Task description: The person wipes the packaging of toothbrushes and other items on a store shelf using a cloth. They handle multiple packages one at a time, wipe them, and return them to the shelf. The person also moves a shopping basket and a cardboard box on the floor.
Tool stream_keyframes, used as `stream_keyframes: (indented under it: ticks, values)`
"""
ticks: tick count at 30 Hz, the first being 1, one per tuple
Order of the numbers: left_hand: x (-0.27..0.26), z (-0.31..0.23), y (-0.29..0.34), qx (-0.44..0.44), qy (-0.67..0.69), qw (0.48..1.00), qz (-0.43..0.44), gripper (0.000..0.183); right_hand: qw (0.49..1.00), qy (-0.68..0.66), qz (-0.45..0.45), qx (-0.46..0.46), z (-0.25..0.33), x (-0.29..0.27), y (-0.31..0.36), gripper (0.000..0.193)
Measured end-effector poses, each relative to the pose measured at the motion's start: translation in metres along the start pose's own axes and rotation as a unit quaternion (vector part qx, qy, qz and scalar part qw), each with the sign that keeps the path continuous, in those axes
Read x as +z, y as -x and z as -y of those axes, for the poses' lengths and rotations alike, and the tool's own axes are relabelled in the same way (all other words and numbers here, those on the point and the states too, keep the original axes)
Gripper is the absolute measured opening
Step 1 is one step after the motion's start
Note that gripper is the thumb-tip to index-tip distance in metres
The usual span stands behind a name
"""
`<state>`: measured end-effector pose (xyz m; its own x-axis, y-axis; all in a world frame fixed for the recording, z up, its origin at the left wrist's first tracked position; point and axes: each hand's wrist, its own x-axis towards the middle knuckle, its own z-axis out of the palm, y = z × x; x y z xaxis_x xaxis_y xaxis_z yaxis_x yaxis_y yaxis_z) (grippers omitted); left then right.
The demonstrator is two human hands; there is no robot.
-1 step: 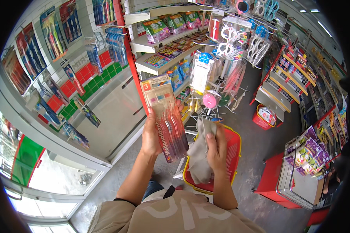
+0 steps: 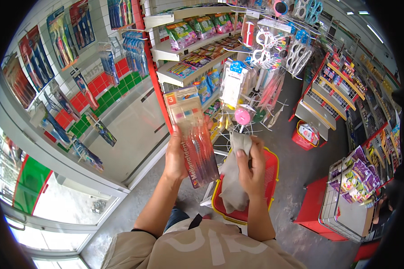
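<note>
My left hand (image 2: 176,157) grips a clear blister pack of toothbrushes (image 2: 198,150) by its edge, thumb in front and fingertips showing at the far side. The pack stands tilted, its card end uppermost and the reddish handles below. In my right hand (image 2: 252,168) a crumpled light grey cloth (image 2: 232,190) is pinched near its top, and it hangs down just right of the pack. Beneath the cloth and right hand is a red basket (image 2: 268,179) with a yellow rim; the cloth and my arm cover part of it.
More toothbrush packs (image 2: 35,58) hang on the white wall rack at left. Ahead are shelves (image 2: 170,50) with bagged goods and a wire stand of hanging accessories (image 2: 242,116). A second red basket (image 2: 304,136) and a wire-sided bin (image 2: 345,215) with purple packets stand right.
My right hand has lifted slightly, and the cloth hangs longer and narrower from it. The toothbrush pack in my left hand has turned very slightly.
</note>
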<state>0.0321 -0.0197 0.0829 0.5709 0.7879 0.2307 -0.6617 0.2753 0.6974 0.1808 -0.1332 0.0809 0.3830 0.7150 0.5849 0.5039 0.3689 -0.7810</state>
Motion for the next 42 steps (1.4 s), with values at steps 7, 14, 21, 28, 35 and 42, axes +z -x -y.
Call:
stream_keyframes:
  ticks: [7,14,21,28,35,42]
  values:
    - [0.007,0.003,0.0,-0.016,-0.033,0.999,-0.016,0.071,0.943,0.284,0.024,-0.173,0.023,0.023,-0.04,0.032]
    - [-0.004,-0.01,-0.016,0.062,0.039,0.997,-0.003,0.075,0.916,0.319,0.102,-0.22,0.007,0.03,-0.014,0.033]
    - [-0.024,-0.016,-0.024,0.05,0.077,0.994,-0.054,0.075,0.914,0.313,0.184,-0.179,-0.002,0.019,0.016,0.034]
    - [-0.018,-0.009,-0.013,0.026,0.012,0.999,-0.034,0.076,0.947,0.265,0.071,-0.167,0.019,0.007,-0.013,0.032]
    - [0.005,0.003,0.003,0.028,-0.023,0.999,-0.034,0.055,0.854,0.41,0.045,-0.318,0.014,0.034,-0.049,0.024]
    - [-0.007,-0.007,-0.011,0.074,-0.049,0.993,-0.08,0.068,0.83,0.41,0.131,-0.356,0.005,0.037,-0.024,0.024]
